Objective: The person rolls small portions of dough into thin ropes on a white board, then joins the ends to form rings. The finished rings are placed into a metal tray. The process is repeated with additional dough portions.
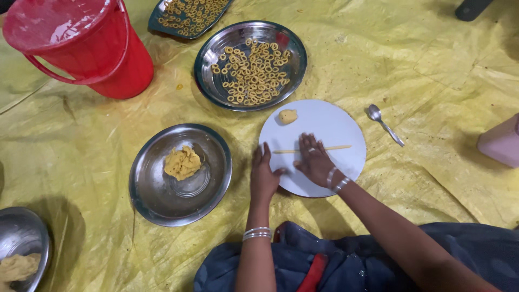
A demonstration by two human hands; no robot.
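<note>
Nearest the camera, the left hand (264, 176) is resting flat and empty on the edge of the round white board (335, 121), steadying it. Just beside it, the right hand (313, 158) is pressing open-palmed on a thin dough rope (332, 147), gripping nothing. That rope is looking soft, light and easily torn, so lifting it gently by both ends seems safest. Farther up the board, a small dough lump (288, 116) is sitting; beyond it, a steel plate (208, 81) is holding dough rings (251, 70).
</note>
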